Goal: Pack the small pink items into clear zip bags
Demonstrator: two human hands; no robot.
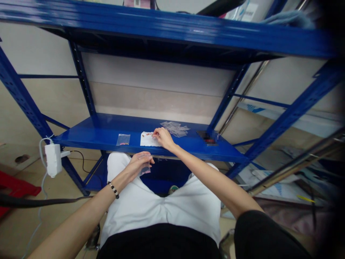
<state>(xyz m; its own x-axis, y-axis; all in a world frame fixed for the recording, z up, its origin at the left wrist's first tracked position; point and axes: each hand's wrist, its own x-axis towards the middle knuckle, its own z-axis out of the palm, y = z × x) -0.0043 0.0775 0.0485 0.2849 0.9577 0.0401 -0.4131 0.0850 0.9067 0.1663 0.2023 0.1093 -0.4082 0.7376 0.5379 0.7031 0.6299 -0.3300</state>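
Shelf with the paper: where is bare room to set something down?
The shelf is bare left of its filled bag and behind the paper. Crowded: the paper itself, under the right hand, and the bag pile beside it.

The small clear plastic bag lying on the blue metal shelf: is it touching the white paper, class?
Apart. The head view shows a strip of bare blue metal shelf between the small clear plastic bag and the white paper.

Small pieces (148,134), apparently blurred.

The shelf (88,134) is blue, the trousers (161,208) white, the sleeve (265,235) black, the bracelet (113,190) black-and-pale beaded.
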